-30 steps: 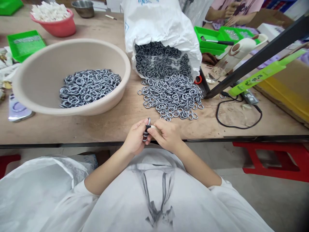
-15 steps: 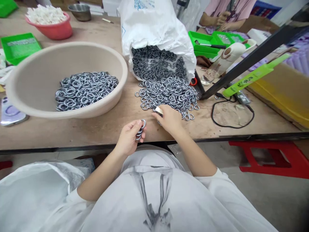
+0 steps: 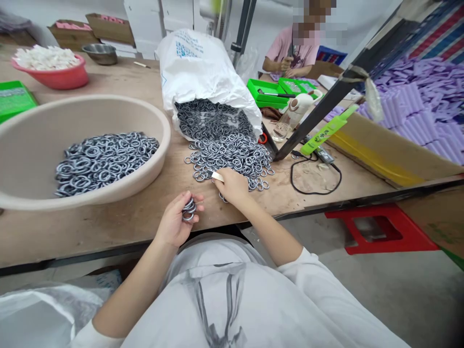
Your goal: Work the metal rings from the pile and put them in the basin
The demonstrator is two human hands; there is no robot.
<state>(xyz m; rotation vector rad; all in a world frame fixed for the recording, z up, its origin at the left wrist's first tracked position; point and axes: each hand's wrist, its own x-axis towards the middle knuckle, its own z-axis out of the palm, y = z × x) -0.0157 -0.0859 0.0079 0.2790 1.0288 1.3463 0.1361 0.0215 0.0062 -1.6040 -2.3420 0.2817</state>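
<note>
Several grey rings (image 3: 189, 210) rest in my left hand (image 3: 176, 220), whose fingers curl around them near the table's front edge. My right hand (image 3: 233, 186) grips a small tool (image 3: 216, 176) with a cream-coloured part and a dark tip; the rest of it is hidden in the fist. That tip reaches the near left side of a loose pile of grey rings (image 3: 232, 152) on the table. More rings spill from the mouth of a white sack (image 3: 206, 63) lying behind the pile. To the left, a large beige basin (image 3: 159, 150) holds a heap of similar rings.
A dark slanted metal post (image 3: 311, 116) stands right of the pile, beside a black cable (image 3: 291, 176) and a lime-green strip (image 3: 324, 133). Purple pieces (image 3: 416, 111) fill a carton at right. A red stool (image 3: 384, 229) is below. Across the table sits another person (image 3: 295, 53).
The view has tilted up and turned right. My left fingers have loosened, showing more of the rings in the palm. The tool in my right hand now points farther out over the pile's near edge.
</note>
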